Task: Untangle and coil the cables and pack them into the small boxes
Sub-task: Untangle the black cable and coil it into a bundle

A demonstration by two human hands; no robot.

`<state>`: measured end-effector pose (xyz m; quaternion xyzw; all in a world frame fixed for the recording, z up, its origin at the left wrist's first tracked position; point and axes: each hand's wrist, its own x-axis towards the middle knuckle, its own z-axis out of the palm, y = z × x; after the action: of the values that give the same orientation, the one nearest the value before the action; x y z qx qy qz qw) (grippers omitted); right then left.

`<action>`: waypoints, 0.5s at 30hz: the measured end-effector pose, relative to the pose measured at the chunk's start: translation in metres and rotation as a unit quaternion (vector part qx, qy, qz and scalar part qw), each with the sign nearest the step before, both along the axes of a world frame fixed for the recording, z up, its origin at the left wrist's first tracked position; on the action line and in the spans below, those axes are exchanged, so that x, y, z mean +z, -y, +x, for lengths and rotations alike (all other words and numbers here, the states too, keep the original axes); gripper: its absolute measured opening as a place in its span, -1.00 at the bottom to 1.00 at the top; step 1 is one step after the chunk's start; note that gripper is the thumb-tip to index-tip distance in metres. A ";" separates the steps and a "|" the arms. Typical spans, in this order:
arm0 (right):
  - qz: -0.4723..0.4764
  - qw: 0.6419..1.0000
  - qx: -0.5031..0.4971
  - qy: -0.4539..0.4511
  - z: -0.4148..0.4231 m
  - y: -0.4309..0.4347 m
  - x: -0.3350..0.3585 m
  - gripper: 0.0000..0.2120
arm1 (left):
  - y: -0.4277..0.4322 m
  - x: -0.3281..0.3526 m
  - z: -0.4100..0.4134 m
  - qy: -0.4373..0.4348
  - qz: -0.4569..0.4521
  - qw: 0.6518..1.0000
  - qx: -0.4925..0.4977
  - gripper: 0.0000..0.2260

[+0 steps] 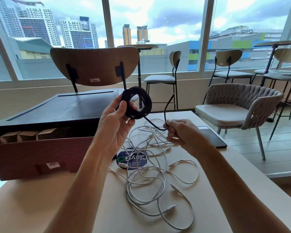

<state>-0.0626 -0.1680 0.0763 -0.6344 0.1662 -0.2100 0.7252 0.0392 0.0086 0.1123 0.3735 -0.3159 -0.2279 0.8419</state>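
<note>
My left hand [115, 126] is raised, thumb and fingers curled around a coiled black cable [148, 103]. The cable's loose tail runs to my right hand [180, 133], which pinches it. Beneath both hands lie tangled white cables [158, 174]. Left of my left hand, small boxes [28, 135] sit in a carton [40, 153].

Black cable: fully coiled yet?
Not fully: the left hand holds the black cable in a coil, and a loose tail runs to the right hand.
</note>
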 end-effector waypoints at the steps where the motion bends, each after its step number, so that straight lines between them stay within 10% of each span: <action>1: -0.052 0.998 -0.009 -0.020 0.000 -0.001 0.000 -0.75 | 0.000 -0.001 0.001 0.001 0.007 1.000 -0.004 -0.77; 15: -0.544 0.828 -0.050 -0.129 -0.007 -0.022 0.009 -0.68 | 0.006 -0.006 -0.001 0.011 0.031 0.999 -0.023 -0.68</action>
<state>-0.0694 -0.1461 0.0848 -0.9384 0.1484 -0.2184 0.2230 0.0378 0.0030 0.1064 0.3940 -0.3264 -0.2528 0.8212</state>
